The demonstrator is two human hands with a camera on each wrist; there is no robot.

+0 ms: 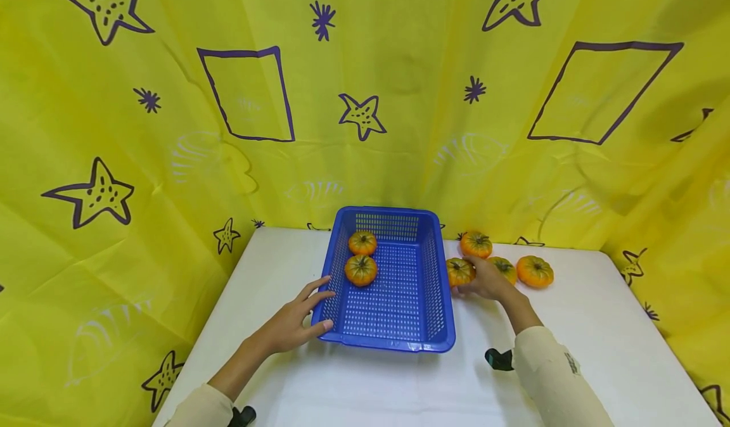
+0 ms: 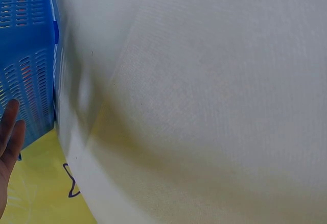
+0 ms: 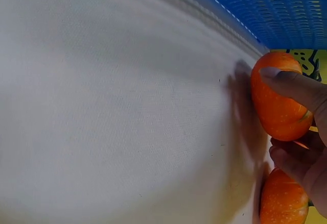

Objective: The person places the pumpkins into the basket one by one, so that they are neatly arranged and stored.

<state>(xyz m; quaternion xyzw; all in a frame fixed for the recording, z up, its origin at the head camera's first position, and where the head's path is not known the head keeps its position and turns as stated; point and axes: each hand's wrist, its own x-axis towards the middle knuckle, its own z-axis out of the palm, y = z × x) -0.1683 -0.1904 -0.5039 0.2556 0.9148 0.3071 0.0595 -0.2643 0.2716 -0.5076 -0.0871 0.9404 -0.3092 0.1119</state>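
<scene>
Orange pumpkin (image 1: pixel 459 273) pinched in the right hand (image 1: pixel 487 279), beside the blue basket (image 1: pixel 382 343), left hand (image 1: pixel 292 324) spread at its side, touching, I think.

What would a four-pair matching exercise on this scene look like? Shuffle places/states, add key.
1. Blue perforated plastic basket
2. Left grip
3. Right grip
4. Yellow star-patterned fabric sheet

A. Holding a round ribbed orange fruit
B. Hanging behind the white table
C. Two similar fruits inside
D. At the basket's left rim

Pairs: 1-C, 2-D, 3-A, 4-B
</scene>
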